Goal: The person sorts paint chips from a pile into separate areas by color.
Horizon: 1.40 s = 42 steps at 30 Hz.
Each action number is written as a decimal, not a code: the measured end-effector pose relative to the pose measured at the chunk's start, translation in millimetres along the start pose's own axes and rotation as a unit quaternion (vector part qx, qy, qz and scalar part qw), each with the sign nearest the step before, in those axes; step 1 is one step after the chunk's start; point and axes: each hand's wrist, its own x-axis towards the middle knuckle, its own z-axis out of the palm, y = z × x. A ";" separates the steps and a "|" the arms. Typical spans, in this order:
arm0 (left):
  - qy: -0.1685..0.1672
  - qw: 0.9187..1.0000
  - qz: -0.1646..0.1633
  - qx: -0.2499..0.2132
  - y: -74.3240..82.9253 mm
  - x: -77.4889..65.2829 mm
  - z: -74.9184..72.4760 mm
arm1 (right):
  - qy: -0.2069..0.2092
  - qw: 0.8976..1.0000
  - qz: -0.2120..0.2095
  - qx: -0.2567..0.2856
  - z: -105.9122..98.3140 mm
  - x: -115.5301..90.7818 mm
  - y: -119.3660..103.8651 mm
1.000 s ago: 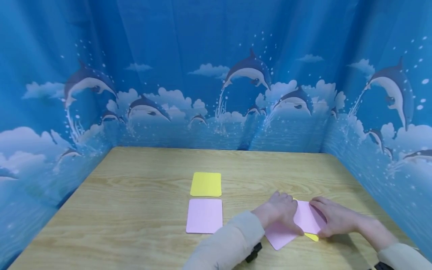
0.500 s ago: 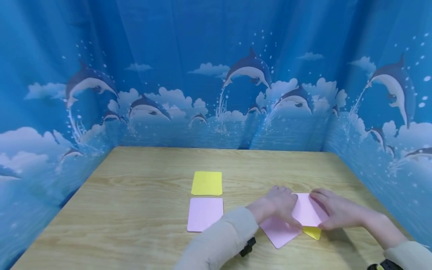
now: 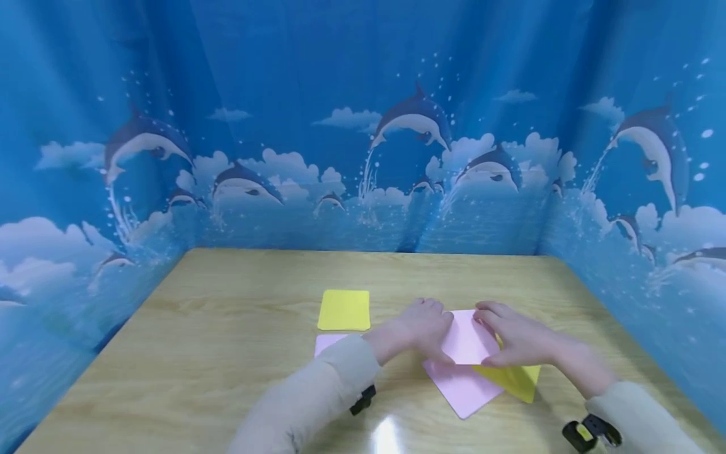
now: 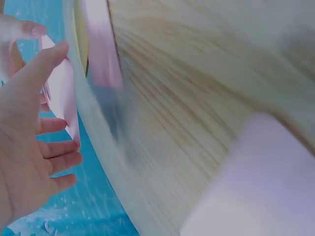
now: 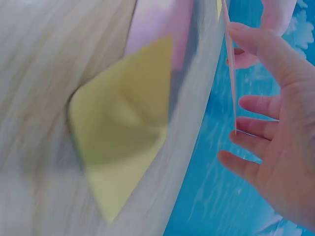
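Observation:
A square pink card [image 3: 468,340] is held above the table between both hands. My left hand [image 3: 421,329] pinches its left side with thumb and fingertips, and my right hand [image 3: 518,335] grips its right side the same way. In the left wrist view, the raised card [image 4: 63,93] slants between thumb and fingers; the right wrist view shows the card [image 5: 231,69] nearly edge-on. Beneath it, a second pink card [image 3: 462,389] lies turned askew on the table. A yellow card [image 3: 518,380] partly covers that one and looks bent or lifted.
To the left, a flat yellow card [image 3: 344,310] lies behind another pink card [image 3: 329,342], which my left sleeve [image 3: 323,384] mostly hides. A blue dolphin-print curtain [image 3: 363,126] surrounds the back and sides of the wooden table [image 3: 227,328].
Both hands have moved left and slightly away from me, carrying the pink card. More of the yellow card and the lower pink card now shows beneath it.

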 end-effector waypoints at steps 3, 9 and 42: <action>0.006 1.000 0.006 0.012 -9.5 -13.2 1.5 | -0.013 1.000 -0.010 0.008 3.1 11.9 -9.9; 0.033 0.998 0.033 0.037 -18.0 -34.5 1.2 | -0.020 0.999 -0.048 -0.004 11.1 31.4 -26.4; 0.035 0.999 -0.018 -0.012 -89.5 -152.3 19.0 | -0.071 0.989 -0.116 -0.064 36.2 105.9 -105.5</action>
